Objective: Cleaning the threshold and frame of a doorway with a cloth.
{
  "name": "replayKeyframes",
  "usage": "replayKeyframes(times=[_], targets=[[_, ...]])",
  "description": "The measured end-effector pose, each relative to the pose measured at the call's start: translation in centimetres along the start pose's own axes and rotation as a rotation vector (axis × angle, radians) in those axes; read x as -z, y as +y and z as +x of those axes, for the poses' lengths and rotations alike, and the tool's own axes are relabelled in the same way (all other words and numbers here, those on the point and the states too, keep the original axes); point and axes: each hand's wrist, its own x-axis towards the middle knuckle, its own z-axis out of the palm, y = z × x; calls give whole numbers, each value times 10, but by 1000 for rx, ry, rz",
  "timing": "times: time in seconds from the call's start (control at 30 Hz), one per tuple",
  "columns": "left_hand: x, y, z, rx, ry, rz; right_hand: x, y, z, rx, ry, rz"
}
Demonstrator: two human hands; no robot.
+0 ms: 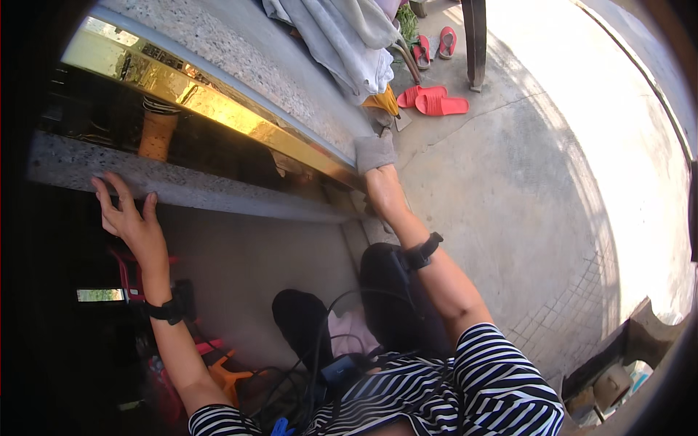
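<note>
My right hand (381,182) holds a folded grey cloth (374,152) against the outer edge of a door frame, near its lower end. The frame has a shiny gold-coloured metal strip (240,117) beside a speckled stone-like wall face (234,65). On the left, my left hand (128,215) has its fingers spread, with the fingertips at the edge of a grey speckled stone strip (191,182). Nothing is seen in that hand. A dark glossy panel (218,133) between the strips reflects an arm. Part of my right hand's grip is hidden by the cloth.
Light cloths (349,49) hang at the top, near red slippers (444,103) and red shoes (447,42) on the concrete floor (491,180). A dark wooden post (474,43) stands beside them. An orange plastic stool (226,376) and black cables (322,332) are close to my body.
</note>
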Motion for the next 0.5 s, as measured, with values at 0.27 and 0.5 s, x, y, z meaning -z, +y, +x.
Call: replayKeyframes(times=[0.27, 0.5], targets=[[2, -7, 1, -14, -2, 25, -53, -203, -11, 532, -202, 70], [0, -3, 1, -2, -13, 17, -47, -170, 23, 870, -32, -170]])
